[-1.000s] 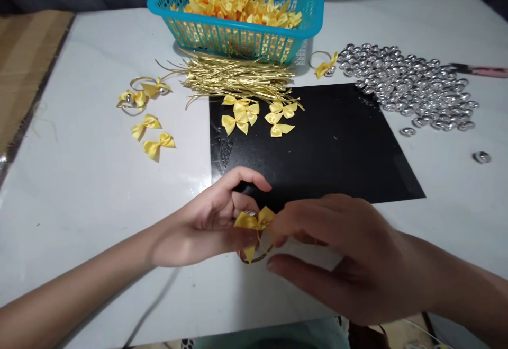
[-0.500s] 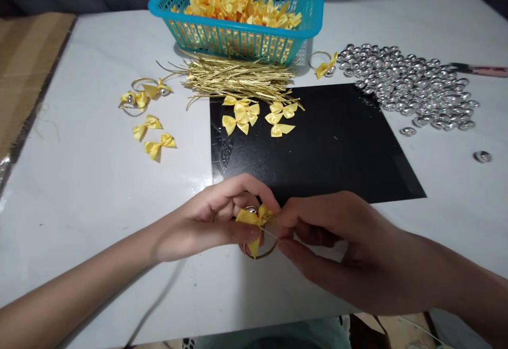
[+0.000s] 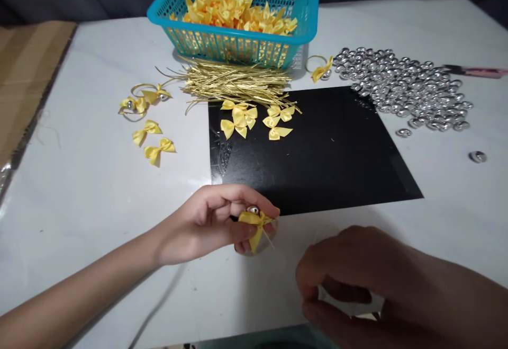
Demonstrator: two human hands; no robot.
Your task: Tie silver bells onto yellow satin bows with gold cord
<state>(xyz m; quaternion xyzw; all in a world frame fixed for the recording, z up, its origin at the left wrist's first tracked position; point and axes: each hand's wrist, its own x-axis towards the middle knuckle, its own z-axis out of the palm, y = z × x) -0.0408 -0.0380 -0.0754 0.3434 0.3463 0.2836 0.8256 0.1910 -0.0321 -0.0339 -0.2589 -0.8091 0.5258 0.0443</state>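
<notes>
My left hand (image 3: pixel 222 222) pinches a yellow ribbon bow (image 3: pixel 256 224) that has a silver bell (image 3: pixel 253 209) at its top and a thin gold tie sticking out to the lower right. To the right and nearer to me is my right hand (image 3: pixel 357 280), apart from the bow, its fingers curled with thumb and forefinger close together. Whether anything small is between those fingertips is too blurred to tell. More yellow bows (image 3: pixel 239 121) lie beyond my hands on a black mat (image 3: pixel 317 153).
A teal basket (image 3: pixel 238 34) of yellow bows stands at the back, with gold ties (image 3: pixel 238 81) before it. Silver bells (image 3: pixel 405 87) and pink-handled pliers (image 3: pixel 484 72) lie at the right. Finished-looking bows (image 3: pixel 135 104) lie left, near cardboard (image 3: pixel 27 84).
My right hand has come off the bow and tie and moved right and toward me. My left hand still holds the bow. The view has shifted slightly.
</notes>
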